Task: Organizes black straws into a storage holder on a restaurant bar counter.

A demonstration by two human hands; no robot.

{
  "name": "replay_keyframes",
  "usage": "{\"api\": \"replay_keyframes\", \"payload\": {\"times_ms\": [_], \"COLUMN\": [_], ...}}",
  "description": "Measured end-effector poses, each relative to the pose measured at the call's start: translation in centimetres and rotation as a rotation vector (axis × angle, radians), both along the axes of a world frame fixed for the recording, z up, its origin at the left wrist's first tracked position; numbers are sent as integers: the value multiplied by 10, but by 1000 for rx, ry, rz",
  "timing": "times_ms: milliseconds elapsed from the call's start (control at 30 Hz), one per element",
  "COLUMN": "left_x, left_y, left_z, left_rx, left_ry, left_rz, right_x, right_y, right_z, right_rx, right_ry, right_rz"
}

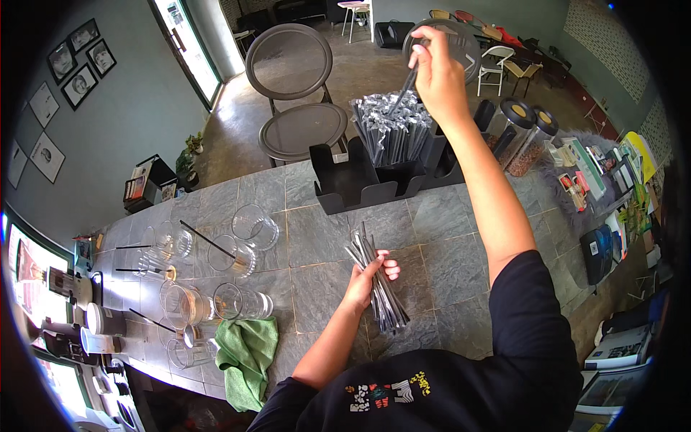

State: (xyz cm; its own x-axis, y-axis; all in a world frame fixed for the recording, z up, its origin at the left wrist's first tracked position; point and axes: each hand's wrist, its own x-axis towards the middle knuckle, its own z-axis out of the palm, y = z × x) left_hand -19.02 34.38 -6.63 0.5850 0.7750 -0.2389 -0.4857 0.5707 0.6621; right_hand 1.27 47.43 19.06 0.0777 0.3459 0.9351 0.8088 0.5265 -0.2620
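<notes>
My left hand (372, 275) is closed around a bundle of black drinking straws (390, 308), held over the grey stone-tiled counter. Up and to the right, my right hand (437, 75) pinches a dark straw (408, 86) between thumb and fingers, its lower end over the packed straws. Those wrapped black straws (394, 129) stand tightly together, with clear wrapper ends upward, in a compartment of the black plastic bar caddy (345, 202). An open, bare compartment of the caddy lies to their left.
Several clear glasses (255, 227), some with black straws, stand on the counter (318, 243) at left. A green cloth (245, 351) drapes over the near edge. Two lidded jars (526, 146) stand right of the caddy, near a grey furry mat (556, 183). Beyond the counter is a round-backed chair (289, 62).
</notes>
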Motion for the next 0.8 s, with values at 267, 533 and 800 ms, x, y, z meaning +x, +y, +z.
{"api": "replay_keyframes", "payload": {"times_ms": [267, 533, 800], "left_x": [3, 2, -1], "left_y": [-1, -2, 0], "left_z": [1, 5, -1], "left_rx": [-4, 0, -23], "left_ry": [6, 11, -91], "left_rz": [-9, -23, -43], "right_x": [11, 0, -14], "right_y": [50, -2, -27], "right_z": [-50, -103, -91], "right_rx": [-459, -222, -262], "right_ry": [-143, -502, -656], "right_rz": [90, -418, -444]}}
